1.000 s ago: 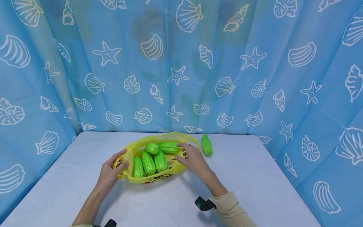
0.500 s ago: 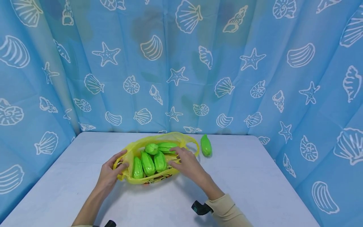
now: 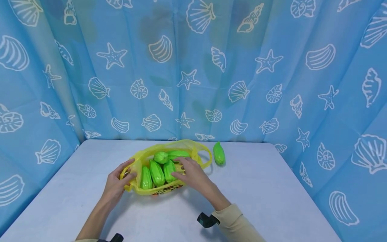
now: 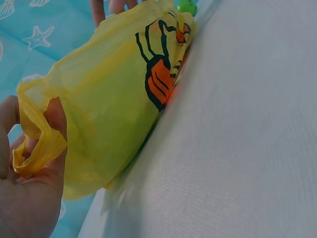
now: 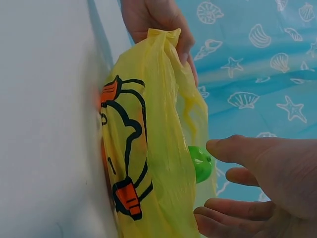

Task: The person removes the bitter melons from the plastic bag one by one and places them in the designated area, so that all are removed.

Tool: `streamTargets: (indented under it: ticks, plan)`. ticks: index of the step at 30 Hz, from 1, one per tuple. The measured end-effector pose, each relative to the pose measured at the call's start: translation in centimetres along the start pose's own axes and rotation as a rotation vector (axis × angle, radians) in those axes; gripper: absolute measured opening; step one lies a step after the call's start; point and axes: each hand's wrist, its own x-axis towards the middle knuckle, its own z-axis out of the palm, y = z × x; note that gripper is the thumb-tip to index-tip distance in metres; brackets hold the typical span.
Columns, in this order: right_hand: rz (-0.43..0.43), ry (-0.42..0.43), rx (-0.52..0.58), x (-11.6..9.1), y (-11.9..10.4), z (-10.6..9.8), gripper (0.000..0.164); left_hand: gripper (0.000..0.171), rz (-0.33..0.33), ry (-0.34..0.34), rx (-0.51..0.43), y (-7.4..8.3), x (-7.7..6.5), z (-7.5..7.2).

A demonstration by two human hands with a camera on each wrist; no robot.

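A yellow plastic bag (image 3: 181,144) with an orange and black print lies with its mouth spread. Inside it are several shiny green ribbed, elongated fruits (image 3: 157,173), perhaps toy ones. My left hand (image 3: 116,183) grips the bag's left edge, with the twisted handle strip (image 4: 42,144) between its thumb and fingers. Over the right part of the mouth is my right hand (image 3: 193,173), thumb and fingers apart with nothing between them. Its fingertips are close to the rightmost upright green fruit (image 3: 169,170), and partly cover the fruit lying across the back (image 3: 178,154).
One more green fruit (image 3: 219,153) rests on the white table (image 3: 260,188), just right of the bag's looped handle (image 3: 209,162). A blue curtain (image 3: 187,101) with white shell prints hangs behind the table and along both sides.
My right hand has moved left across the bag's mouth, from its right edge toward the green fruits. The right handle loop now shows fully. My left hand keeps its grip on the bag.
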Motion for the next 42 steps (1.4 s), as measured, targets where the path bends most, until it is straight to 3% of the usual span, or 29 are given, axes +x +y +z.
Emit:
streamTargets:
  ticks: [28, 42]
  plan:
    - [0.208, -0.188, 0.109, 3.4, 0.6, 1.1, 0.065, 0.058, 0.011, 0.001, -0.011, -0.1, 0.1, 0.0]
    - [0.260, -0.219, 0.188, 3.9, 1.1, 2.1, 0.070, 0.059, 0.021, 0.012, 0.002, -0.2, 0.2, 0.0]
